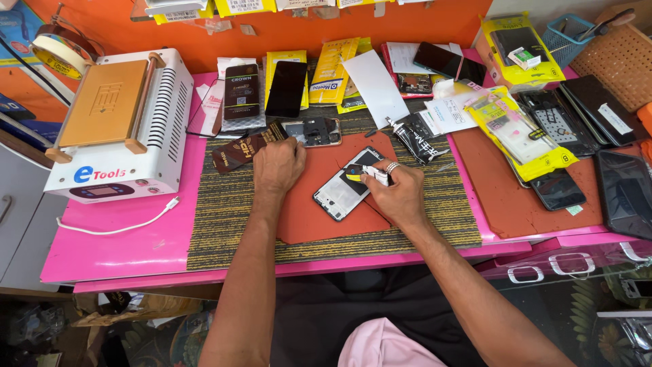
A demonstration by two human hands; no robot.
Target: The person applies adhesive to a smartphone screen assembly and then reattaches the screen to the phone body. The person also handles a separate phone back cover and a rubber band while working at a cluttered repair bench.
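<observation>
Orange and soft, the mat [319,217] is our landmark; the open phone [343,194] lies tilted in its middle. The right hand [397,194] rests on the phone's far corner, fingers pinched shut on a small white tool [375,175]. The left hand [277,165] sits at the mat's far left edge, fingers curled on nothing. That phone looks thin, light and easy to crack; its long sides seem safest to hold. Beyond the mat, boxes [241,92] crowd close.

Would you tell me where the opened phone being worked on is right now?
In the head view, the opened phone lies tilted on the orange mat at table centre, just under the right hand, with the left hand to its left.
</observation>
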